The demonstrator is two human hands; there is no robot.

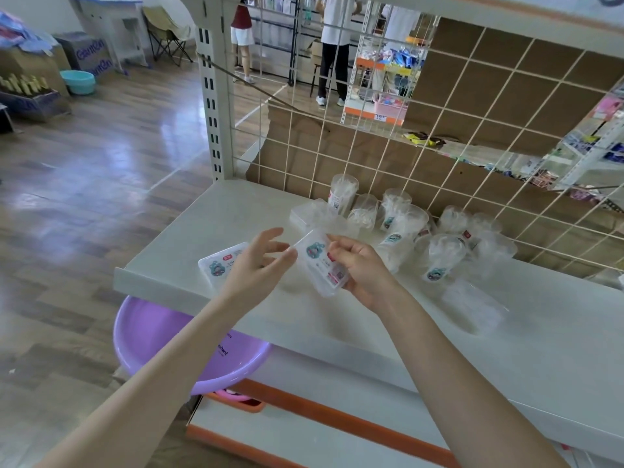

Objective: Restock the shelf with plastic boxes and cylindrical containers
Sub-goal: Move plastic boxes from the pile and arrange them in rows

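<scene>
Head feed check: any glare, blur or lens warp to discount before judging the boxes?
Head view: wide-angle warp bows the white metal shelf and cream wire grid; glare streaks the wooden floor; the clear cylindrical containers wash out; the clear labelled plastic box in the right hand looks slightly soft.

On the shelf (371, 325), a front box (216, 261) lies near the left front edge, partly under the left hand (256, 261). Just right of it, the right hand (358, 268) grips a held box (320, 265) above the shelf. Behind that lies a rear box (310, 214), with containers (398, 231) clustered farther back and right against the grid (439, 146). A side box (472, 302) lies before the containers, and a basin (152, 336) sits under the shelf's left end.
</scene>
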